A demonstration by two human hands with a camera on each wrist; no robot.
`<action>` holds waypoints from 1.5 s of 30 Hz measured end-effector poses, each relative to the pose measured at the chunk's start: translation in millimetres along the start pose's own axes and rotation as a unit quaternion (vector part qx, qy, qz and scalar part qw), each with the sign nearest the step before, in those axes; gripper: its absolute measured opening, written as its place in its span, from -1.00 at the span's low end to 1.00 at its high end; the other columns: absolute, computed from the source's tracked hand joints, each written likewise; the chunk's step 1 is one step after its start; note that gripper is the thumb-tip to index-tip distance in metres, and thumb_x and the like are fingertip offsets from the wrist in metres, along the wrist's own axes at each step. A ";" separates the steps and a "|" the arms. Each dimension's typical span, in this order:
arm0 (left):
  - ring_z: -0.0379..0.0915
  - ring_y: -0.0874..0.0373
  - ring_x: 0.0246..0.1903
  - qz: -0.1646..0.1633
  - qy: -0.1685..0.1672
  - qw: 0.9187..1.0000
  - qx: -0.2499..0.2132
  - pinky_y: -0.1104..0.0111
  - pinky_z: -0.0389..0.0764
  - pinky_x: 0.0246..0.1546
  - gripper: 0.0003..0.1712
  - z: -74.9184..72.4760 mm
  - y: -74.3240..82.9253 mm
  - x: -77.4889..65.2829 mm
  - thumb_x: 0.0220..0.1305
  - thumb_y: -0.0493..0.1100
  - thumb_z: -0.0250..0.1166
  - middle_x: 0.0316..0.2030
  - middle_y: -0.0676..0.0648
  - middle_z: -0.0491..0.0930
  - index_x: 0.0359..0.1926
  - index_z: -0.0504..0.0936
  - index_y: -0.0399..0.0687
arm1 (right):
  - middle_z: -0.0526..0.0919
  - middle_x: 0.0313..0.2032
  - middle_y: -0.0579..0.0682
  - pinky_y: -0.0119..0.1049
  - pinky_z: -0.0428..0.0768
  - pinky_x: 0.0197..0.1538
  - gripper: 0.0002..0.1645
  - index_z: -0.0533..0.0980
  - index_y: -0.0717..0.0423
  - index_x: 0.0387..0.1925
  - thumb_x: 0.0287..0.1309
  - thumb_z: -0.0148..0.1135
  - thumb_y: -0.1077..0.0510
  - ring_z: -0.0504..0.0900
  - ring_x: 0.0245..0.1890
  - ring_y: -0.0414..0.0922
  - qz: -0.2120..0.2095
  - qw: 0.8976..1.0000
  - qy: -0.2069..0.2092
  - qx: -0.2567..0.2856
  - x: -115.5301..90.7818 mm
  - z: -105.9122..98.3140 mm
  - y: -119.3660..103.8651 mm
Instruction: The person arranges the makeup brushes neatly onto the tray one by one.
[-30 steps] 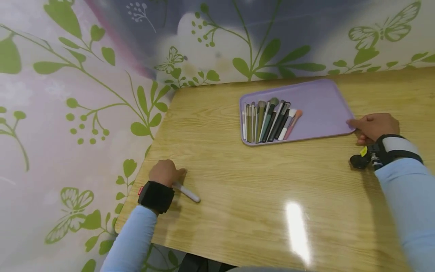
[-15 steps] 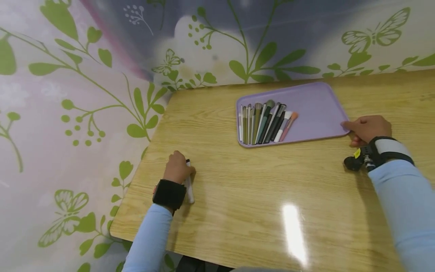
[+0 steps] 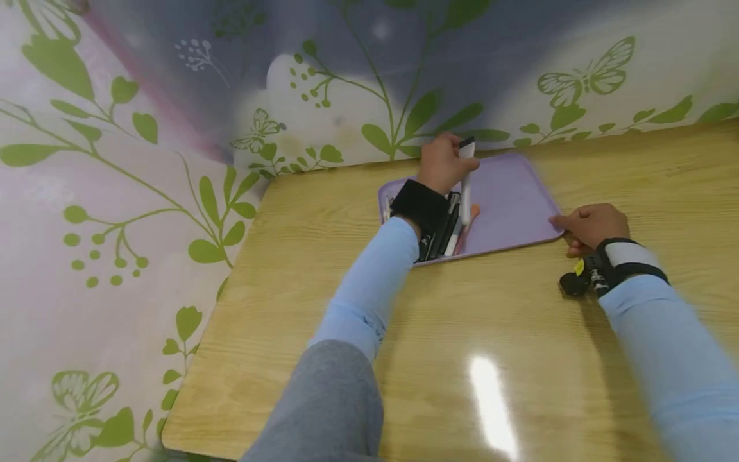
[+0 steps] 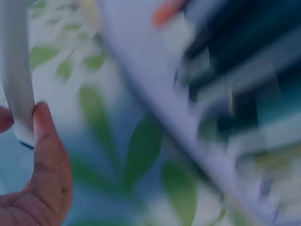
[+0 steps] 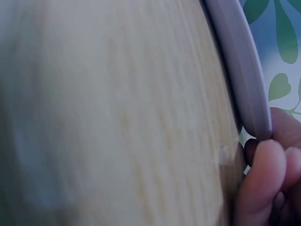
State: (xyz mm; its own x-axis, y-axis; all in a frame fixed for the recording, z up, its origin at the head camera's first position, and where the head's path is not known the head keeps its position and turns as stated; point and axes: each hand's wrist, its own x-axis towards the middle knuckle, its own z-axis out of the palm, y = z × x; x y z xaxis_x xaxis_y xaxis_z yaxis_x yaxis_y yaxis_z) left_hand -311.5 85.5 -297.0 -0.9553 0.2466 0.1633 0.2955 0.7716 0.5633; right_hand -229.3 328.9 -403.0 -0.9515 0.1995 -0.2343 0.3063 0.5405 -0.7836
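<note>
My left hand [image 3: 441,163] pinches a white-handled makeup brush [image 3: 465,197] with a dark tip, over the purple tray [image 3: 510,205]. The brush points down toward the near side, its dark end up by the fingers. In the left wrist view, thumb and finger close on the pale brush [image 4: 18,75]. Below the hand, a row of makeup brushes [image 3: 441,234] lies along the tray's left part, some hidden by the wrist. My right hand [image 3: 597,226] pinches the tray's near right corner; the right wrist view shows its fingers at the tray rim [image 5: 242,70].
The wooden table [image 3: 323,256] carries the tray near its back edge. A wall with printed leaves and butterflies [image 3: 185,128] borders the table at the left and back.
My left hand has picked the white brush up off the table at the left and carried it right and back, over the tray. My right hand stays at the tray's corner.
</note>
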 end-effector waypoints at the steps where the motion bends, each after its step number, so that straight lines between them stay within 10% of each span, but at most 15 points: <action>1: 0.46 0.17 -0.29 0.001 0.005 1.000 0.021 0.52 0.43 -0.34 -0.45 9.6 0.5 2.9 -0.08 -0.01 0.24 -0.23 -0.05 0.54 -0.04 0.40 -0.15 | 0.43 -0.86 -0.19 -0.30 0.50 -0.62 -0.48 0.43 0.04 -0.67 -0.24 0.13 -0.34 0.52 -0.78 -0.19 -0.001 1.000 -0.007 0.003 0.6 5.4 -1.5; 8: 0.48 0.12 -0.42 -0.053 0.025 0.993 0.099 0.42 0.45 -0.48 -0.58 52.4 -11.3 -5.1 -0.16 0.01 0.28 -0.34 -0.06 0.55 -0.27 0.47 -0.12 | 0.37 -0.86 -0.16 -0.28 0.50 -0.61 -0.47 0.41 0.10 -0.63 -0.21 0.14 -0.30 0.52 -0.77 -0.17 -0.009 1.000 -0.017 0.006 5.1 21.6 -9.3; 23: 0.48 0.21 -0.40 -0.030 -0.053 0.964 0.259 0.47 0.48 -0.47 -0.61 69.0 -3.6 -16.4 -0.02 -0.02 0.21 -0.33 0.01 0.47 -0.20 0.35 -0.11 | 0.43 -0.85 -0.16 -0.30 0.51 -0.59 -0.47 0.45 0.13 -0.58 -0.16 0.11 -0.29 0.52 -0.76 -0.20 -0.014 0.999 -0.025 -0.014 9.4 11.7 -15.7; 30: 0.48 0.17 -0.39 0.009 -0.073 0.964 0.254 0.44 0.48 -0.43 -0.56 57.4 -6.1 -17.6 -0.10 0.07 0.27 -0.32 -0.01 0.50 -0.25 0.40 -0.09 | 0.44 -0.86 -0.16 -0.28 0.52 -0.59 -0.48 0.45 0.08 -0.64 -0.20 0.13 -0.31 0.53 -0.77 -0.19 -0.020 1.000 -0.010 -0.003 10.7 7.9 -17.6; 38: 0.25 0.25 -0.59 0.056 -0.251 0.935 0.245 0.51 0.22 -0.57 -0.62 41.9 -8.4 -27.3 -0.05 0.09 0.22 -0.68 0.08 0.29 -0.68 0.30 -0.02 | 0.45 -0.85 -0.14 -0.27 0.52 -0.58 -0.44 0.44 0.03 -0.64 -0.26 0.10 -0.38 0.55 -0.75 -0.16 -0.016 1.000 -0.007 -0.022 21.3 -4.1 0.1; 45: 0.40 0.24 -0.46 0.063 -0.210 0.941 0.257 0.49 0.37 -0.48 -0.69 68.0 -18.4 -6.7 -0.01 0.10 0.18 -0.55 0.06 0.44 -0.57 0.38 0.00 | 0.48 -0.84 -0.12 -0.26 0.52 -0.55 -0.29 0.45 0.22 -0.49 -0.20 0.04 -0.39 0.56 -0.75 -0.14 -0.020 0.997 -0.047 -0.064 32.0 -15.0 -7.3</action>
State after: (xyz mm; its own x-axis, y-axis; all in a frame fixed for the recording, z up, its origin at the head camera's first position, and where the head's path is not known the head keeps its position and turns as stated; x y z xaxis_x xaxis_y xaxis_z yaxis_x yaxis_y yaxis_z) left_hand -309.7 109.5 -363.6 -0.8552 0.4814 -0.1921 0.4760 0.8761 0.0761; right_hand -261.6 343.6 -396.1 -0.9598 0.1009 -0.2620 0.2633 0.6480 -0.7147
